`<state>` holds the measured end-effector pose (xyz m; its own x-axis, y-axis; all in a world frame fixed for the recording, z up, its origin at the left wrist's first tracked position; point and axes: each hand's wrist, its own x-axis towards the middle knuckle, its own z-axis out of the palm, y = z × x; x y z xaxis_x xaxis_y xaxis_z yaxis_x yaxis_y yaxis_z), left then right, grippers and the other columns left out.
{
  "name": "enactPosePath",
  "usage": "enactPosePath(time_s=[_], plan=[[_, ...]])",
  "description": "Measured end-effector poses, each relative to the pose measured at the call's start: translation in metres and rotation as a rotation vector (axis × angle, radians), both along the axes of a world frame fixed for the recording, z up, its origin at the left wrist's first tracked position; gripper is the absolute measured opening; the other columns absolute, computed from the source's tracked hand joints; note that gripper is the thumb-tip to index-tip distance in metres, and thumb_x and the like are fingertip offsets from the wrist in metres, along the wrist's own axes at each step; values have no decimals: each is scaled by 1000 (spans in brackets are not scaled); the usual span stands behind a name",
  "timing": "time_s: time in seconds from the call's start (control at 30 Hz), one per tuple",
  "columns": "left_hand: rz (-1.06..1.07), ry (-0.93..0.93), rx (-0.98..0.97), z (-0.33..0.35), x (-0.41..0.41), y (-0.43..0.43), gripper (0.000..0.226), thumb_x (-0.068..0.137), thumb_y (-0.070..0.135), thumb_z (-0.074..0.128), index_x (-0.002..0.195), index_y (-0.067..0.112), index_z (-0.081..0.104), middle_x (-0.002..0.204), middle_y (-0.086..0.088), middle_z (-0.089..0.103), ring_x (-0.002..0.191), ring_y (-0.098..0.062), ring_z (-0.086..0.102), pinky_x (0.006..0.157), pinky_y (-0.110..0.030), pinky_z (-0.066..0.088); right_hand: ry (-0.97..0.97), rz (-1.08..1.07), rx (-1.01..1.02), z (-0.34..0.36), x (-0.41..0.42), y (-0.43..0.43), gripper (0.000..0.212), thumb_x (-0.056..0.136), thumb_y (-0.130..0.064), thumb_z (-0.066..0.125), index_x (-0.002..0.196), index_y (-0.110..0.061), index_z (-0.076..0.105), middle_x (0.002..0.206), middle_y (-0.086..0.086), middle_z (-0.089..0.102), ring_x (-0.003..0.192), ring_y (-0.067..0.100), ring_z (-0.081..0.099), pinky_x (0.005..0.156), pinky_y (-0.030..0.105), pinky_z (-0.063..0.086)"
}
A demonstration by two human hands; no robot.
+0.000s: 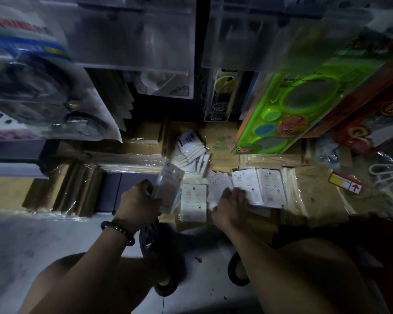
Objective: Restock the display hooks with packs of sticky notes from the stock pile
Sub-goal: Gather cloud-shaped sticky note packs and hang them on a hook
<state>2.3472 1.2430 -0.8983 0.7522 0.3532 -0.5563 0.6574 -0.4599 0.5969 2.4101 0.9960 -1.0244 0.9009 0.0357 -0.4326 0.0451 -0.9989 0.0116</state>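
Head view, dim shop aisle: the left grip (138,200) is clasped round an upright stack of clear-wrapped sticky-note packs (168,189). Just right of it, the right grip (232,205) rests with its fingers laid over loose white packs (268,189) scattered on brown film-wrapped paper bundles (315,196). Below both grips lies a pale tiled floor (32,241).

Glossy plastic-wrapped packs (247,184), matt brown cardboard boxes (315,189), shiny clear film wrap (132,158)

Both arms reach forward; left hand (138,200) has its grip round a pack (168,184), right hand (230,206) lies palm-down.
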Motion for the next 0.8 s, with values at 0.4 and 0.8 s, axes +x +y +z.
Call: enactPosePath(time_s=[0.4, 0.8], plan=[[99, -118, -305, 23, -2, -24, 17, 95, 5, 74, 108, 14, 66, 97, -15, 79, 80, -34, 81, 75, -56, 67, -219, -505, 899, 106, -8, 5, 14, 102, -24, 52, 92, -24, 62, 91, -2, 71, 89, 31, 71, 76, 42, 57], [196, -409, -682, 111, -56, -64, 38, 96, 12, 78, 129, 11, 60, 115, -18, 79, 97, -39, 78, 84, -50, 60, -227, -582, 1456, 211, -102, -9, 18, 93, 9, 63, 90, -4, 75, 87, 22, 72, 67, 18, 68, 58, 31, 59]])
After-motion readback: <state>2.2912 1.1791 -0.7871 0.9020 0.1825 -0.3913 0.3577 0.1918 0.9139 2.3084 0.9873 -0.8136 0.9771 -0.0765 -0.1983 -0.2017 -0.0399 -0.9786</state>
